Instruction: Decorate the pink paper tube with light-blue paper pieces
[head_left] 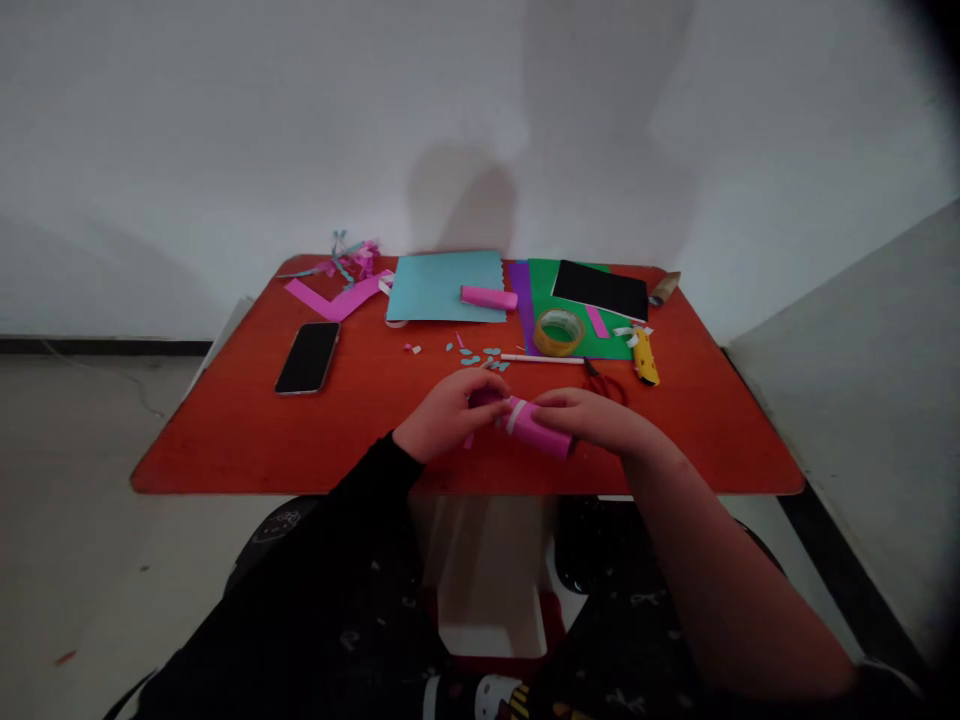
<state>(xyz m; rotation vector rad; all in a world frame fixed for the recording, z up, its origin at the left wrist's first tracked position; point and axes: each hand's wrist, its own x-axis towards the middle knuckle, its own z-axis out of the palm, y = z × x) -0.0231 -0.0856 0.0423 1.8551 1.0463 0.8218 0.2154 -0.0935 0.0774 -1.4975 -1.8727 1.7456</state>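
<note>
A pink paper-covered tube (546,436) with a pale band near its left end lies tilted at the table's front middle. Over its upper side curl the fingers of my right hand (589,413), gripping it. My left hand (456,408) is at the tube's left end, thumb and fingers bent toward each other; what sits between them is too dark and small to make out. Small light-blue paper cutouts (470,358) are scattered just beyond my left hand. Red-handled scissors (604,383) lie behind my right hand, partly hidden by it.
On the red table (240,430) lie a phone (307,358), a light-blue sheet (442,285), another pink tube (488,298), a tape roll (559,348), a white stick (541,358), a black sheet (600,288), a yellow cutter (645,358), a brown tube (664,289) and pink paper scraps (337,300).
</note>
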